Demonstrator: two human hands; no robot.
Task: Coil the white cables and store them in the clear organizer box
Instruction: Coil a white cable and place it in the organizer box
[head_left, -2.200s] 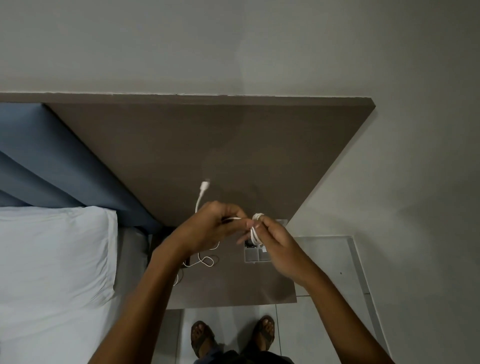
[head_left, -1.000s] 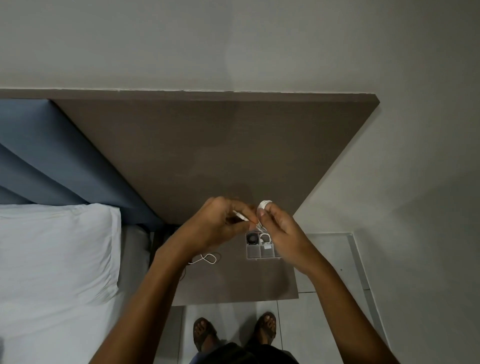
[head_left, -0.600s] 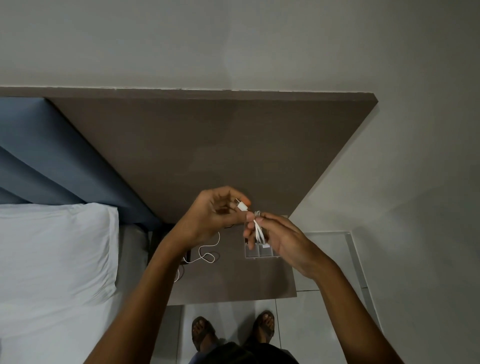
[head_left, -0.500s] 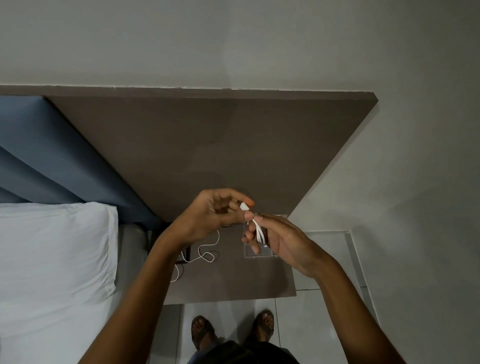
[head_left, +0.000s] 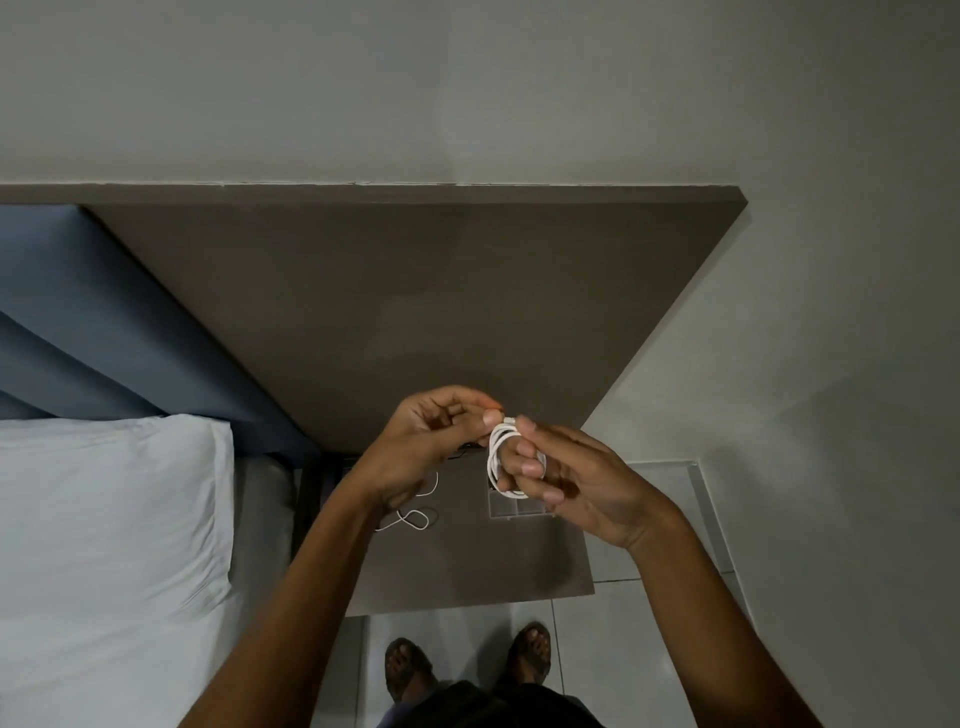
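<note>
A white cable coil (head_left: 494, 451) is wound around the fingers of my right hand (head_left: 566, 478), held in the air above the small table. My left hand (head_left: 434, 441) pinches the cable's plug end at the top of the coil, thumb against it. The clear organizer box (head_left: 514, 508) sits on the brown table (head_left: 467, 561) right below my right hand, mostly hidden by it. A second white cable (head_left: 413, 517) lies loose on the table to the left of the box, partly hidden by my left wrist.
A tall brown panel (head_left: 415, 312) rises behind the table against the grey wall. A bed with a white pillow (head_left: 104, 519) and a blue headboard (head_left: 104, 322) lies to the left. My feet (head_left: 467, 665) stand on the tiled floor at the table's front edge.
The loose tail that hung from my left hand is now wound onto the coil around my right fingers. Both hands stayed together above the box, and my left fingers now hold the plug against the coil.
</note>
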